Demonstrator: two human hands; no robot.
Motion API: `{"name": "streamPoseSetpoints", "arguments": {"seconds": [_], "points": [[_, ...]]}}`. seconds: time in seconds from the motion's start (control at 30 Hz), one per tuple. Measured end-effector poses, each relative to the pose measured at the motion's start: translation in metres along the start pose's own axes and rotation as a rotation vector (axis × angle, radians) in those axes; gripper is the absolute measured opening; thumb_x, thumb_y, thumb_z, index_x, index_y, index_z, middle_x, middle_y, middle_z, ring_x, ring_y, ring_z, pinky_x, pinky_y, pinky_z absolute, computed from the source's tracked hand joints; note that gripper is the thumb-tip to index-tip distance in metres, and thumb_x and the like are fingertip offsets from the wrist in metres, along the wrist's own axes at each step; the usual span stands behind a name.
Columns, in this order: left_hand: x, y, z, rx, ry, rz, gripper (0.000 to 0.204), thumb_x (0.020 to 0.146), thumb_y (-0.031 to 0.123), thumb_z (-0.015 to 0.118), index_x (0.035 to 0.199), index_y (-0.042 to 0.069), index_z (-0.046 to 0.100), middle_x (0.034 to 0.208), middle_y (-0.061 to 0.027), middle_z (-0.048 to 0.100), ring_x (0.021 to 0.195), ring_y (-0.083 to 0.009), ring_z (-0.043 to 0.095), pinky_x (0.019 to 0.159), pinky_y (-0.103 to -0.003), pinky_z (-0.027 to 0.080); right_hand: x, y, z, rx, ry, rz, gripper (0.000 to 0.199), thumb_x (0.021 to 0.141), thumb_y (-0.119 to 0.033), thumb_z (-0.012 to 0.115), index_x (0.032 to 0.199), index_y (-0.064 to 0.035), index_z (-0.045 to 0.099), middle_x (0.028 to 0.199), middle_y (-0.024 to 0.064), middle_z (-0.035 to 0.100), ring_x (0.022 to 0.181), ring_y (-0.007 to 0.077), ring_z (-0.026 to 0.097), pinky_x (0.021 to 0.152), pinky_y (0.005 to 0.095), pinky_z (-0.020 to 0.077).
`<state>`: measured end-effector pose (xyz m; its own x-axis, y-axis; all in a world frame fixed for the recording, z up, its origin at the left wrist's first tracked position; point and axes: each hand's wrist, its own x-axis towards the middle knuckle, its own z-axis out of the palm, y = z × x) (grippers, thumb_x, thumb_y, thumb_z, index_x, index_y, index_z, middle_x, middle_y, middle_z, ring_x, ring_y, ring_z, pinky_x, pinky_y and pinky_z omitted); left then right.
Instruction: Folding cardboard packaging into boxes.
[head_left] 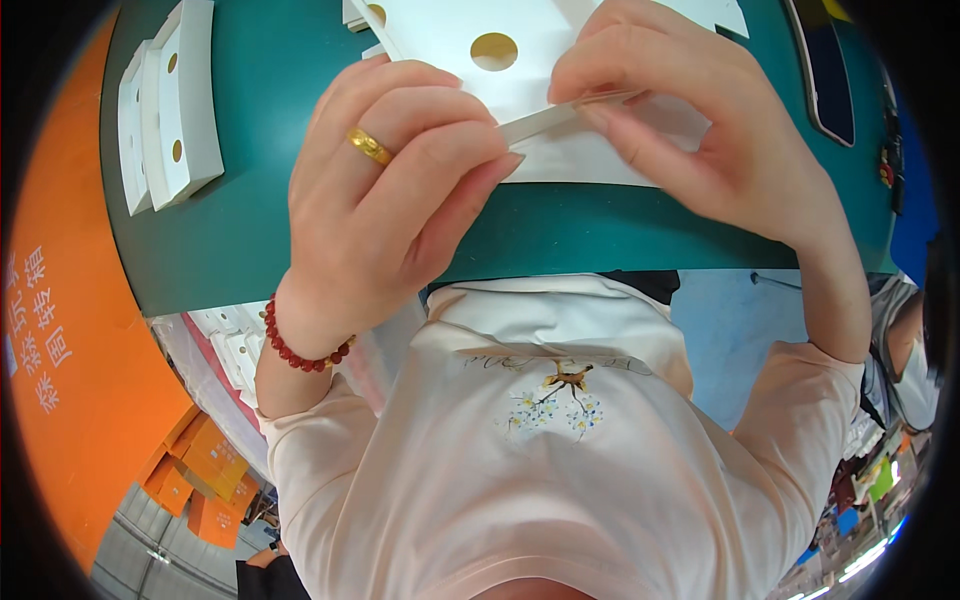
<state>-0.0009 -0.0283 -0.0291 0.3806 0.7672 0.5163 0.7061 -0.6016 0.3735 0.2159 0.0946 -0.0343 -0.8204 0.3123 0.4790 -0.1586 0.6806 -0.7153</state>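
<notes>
Left hand: pinches the near edge of the white card sheet.
Right hand: grips the same folded edge.
Sheet: on the green table, gold dot showing.
Stacked white boxes: far left.
Orange crate: left, white characters.

White gold-dotted card sheet, flat

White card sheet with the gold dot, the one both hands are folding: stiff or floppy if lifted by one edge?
Probably semi-stiff: the white card sheet lies flat, and its flap holds a straight edge between left hand and right hand. Likely light; thin edge.
</notes>
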Motion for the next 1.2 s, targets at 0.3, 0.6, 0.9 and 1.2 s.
{"name": "streamPoseSetpoints", "arguments": {"seconds": [0.3,0.6,0.9,1.2], "points": [[-0.011,-0.002,0.011,-0.046,0.126,0.0,0.019,0.087,-0.014,0.06,0.101,-0.002,0.058,0.101,-0.0153,0.07,0.105,-0.0381,0.067,0.094,-0.043,0.053,0.002,0.028,0.02,0.111,0.176,-0.452,0.009,0.092,-0.005,0.071,0.097,0.0017,0.067,0.089,0.0134,0.058,0.082,0.0241,0.057,0.068,0.0303,0.0444],[-0.015,-0.01,0.02,-0.064,0.164,0.088,0.029,0.081,-0.015,0.063,0.106,-0.002,0.053,0.105,-0.0187,0.063,0.102,-0.0433,0.063,0.089,-0.048,0.053,0.002,0.027,0.022,0.085,0.18,-0.465,0.008,0.095,-0.005,0.066,0.096,0.0022,0.065,0.088,0.0125,0.055,0.079,0.0226,0.054,0.066,0.0308,0.0426],[-0.015,-0.006,0.022,-0.062,0.189,0.06,0.032,0.078,-0.017,0.063,0.104,-0.001,0.053,0.105,-0.0174,0.063,0.102,-0.0427,0.063,0.089,-0.047,0.053,0.003,0.026,0.02,0.032,0.186,-0.477,0.009,0.095,-0.006,0.066,0.097,0.0026,0.064,0.088,0.0121,0.055,0.078,0.0218,0.053,0.066,0.0311,0.0424],[-0.008,0.0,0.018,-0.023,0.132,0.04,0.028,0.076,-0.014,0.067,0.098,-0.002,0.058,0.101,-0.0152,0.064,0.099,-0.0371,0.065,0.082,-0.045,0.054,-0.005,0.019,0.017,-0.063,0.175,-0.437,0.011,0.098,-0.01,0.065,0.097,0.0008,0.066,0.089,0.0113,0.055,0.08,0.0214,0.053,0.07,0.0312,0.0419]]}}
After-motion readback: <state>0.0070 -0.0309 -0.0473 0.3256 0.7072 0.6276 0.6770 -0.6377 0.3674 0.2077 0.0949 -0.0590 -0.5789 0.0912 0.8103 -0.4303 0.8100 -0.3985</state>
